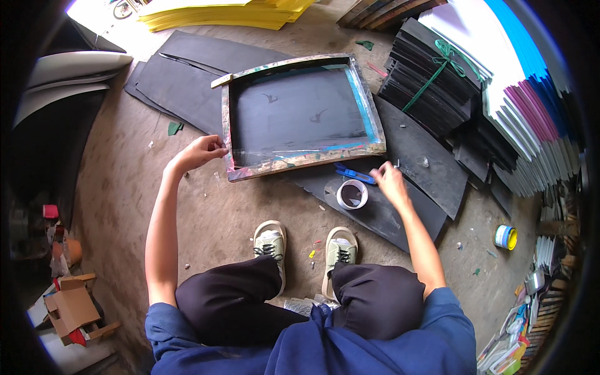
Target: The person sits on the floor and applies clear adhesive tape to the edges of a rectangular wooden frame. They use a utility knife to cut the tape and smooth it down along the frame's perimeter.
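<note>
A wooden-framed printing screen [304, 160] with paint-smeared edges lies tilted over black sheets, its dark mesh [294, 112] bordered by blue at the right. My left hand [203, 154] is at the frame's left edge near the lower corner, fingers closed together; whatever they pinch is too small to make out. Below the frame's right corner, my right hand [391, 182] hovers with bent, pinched fingers, their contents hidden. Beside it lie a blue utility knife [355, 174] and a white cup [342, 199] of dark liquid, both on a black sheet [400, 215].
Stacked black sheets [431, 81] tied with green string stand at the right, near white and coloured sheets [525, 119]. Yellow sheets [219, 15] lie at the back. A blue-yellow tin [505, 237] sits at the right; a cardboard box [72, 309] is at the lower left.
</note>
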`<state>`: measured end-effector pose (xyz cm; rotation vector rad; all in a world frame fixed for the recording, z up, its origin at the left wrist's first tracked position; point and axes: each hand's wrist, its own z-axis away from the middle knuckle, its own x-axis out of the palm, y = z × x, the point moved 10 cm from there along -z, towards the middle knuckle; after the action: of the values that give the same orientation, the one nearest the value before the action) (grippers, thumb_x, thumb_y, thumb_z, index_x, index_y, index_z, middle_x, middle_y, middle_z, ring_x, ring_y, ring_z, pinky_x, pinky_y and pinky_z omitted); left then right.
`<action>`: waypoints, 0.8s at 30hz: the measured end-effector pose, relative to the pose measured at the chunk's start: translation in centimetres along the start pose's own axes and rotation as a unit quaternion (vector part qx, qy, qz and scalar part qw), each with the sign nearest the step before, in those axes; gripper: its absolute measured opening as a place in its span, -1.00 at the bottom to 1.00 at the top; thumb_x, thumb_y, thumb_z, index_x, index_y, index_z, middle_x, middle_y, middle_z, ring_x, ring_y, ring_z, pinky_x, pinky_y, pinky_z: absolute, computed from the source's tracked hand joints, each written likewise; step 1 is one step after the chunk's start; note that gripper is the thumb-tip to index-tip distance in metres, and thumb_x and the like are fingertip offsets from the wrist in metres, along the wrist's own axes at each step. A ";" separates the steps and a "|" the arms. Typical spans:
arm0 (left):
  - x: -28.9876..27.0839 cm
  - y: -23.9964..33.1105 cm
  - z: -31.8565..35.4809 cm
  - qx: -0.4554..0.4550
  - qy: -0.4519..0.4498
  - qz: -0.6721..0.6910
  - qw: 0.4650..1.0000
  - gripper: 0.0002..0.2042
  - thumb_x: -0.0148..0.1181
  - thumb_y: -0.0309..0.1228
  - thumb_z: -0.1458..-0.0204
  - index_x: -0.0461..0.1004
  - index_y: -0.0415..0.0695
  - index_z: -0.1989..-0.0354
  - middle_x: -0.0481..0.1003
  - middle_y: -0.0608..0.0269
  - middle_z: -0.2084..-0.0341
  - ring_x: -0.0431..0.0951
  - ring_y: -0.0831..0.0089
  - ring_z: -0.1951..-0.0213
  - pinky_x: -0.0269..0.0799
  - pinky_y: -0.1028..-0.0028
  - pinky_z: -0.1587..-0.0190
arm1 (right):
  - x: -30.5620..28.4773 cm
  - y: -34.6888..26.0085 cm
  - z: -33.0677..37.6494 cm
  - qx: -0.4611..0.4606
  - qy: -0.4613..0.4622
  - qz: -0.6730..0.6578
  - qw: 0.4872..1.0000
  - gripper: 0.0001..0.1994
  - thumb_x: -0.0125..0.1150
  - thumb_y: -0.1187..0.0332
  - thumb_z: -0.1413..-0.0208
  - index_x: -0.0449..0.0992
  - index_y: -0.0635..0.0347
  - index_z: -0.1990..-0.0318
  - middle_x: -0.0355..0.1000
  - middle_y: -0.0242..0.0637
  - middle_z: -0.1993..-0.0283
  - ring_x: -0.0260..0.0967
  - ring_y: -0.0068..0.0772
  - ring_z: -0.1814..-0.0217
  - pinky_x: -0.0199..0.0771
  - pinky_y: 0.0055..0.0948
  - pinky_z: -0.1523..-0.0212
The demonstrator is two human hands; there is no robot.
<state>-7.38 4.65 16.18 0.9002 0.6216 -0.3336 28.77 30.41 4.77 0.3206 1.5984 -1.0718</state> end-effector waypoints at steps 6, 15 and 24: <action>1.0 1.5 0.0 -0.018 -0.015 0.027 0.999 -0.77 0.15 -0.28 0.02 0.38 -0.21 0.39 0.21 0.52 0.68 0.10 0.72 0.60 0.04 0.63 0.59 | -2.0 6.0 -9.0 -0.045 0.049 -0.132 0.989 -0.82 0.18 0.35 0.06 0.50 0.13 0.25 0.35 -0.17 0.32 0.35 -0.27 0.22 0.35 -0.38 0.19; 1.0 0.6 0.7 -0.040 -0.020 0.011 0.999 -0.80 0.15 -0.30 0.02 0.38 -0.20 0.41 0.24 0.51 0.67 0.12 0.71 0.60 0.06 0.62 0.59 | 4.4 8.7 -11.3 0.072 -0.126 -0.266 0.953 -0.80 0.24 0.32 0.09 0.50 0.27 0.37 0.46 -0.32 0.42 0.34 -0.55 0.35 0.31 -0.51 0.28; 1.7 -0.7 0.6 0.015 -0.019 0.022 0.999 -0.80 0.16 -0.32 0.03 0.39 -0.20 0.38 0.28 0.48 0.64 0.18 0.71 0.56 0.13 0.63 0.54 | 1.7 5.8 -8.5 -0.023 -0.092 -0.347 0.933 -0.92 0.14 0.52 0.08 0.36 0.26 0.44 0.41 -0.31 0.23 0.31 -0.58 0.26 0.32 -0.57 0.23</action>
<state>-6.24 3.69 15.00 0.9332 0.5615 -0.3210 26.84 39.55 0.23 -0.4068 1.5935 -1.5365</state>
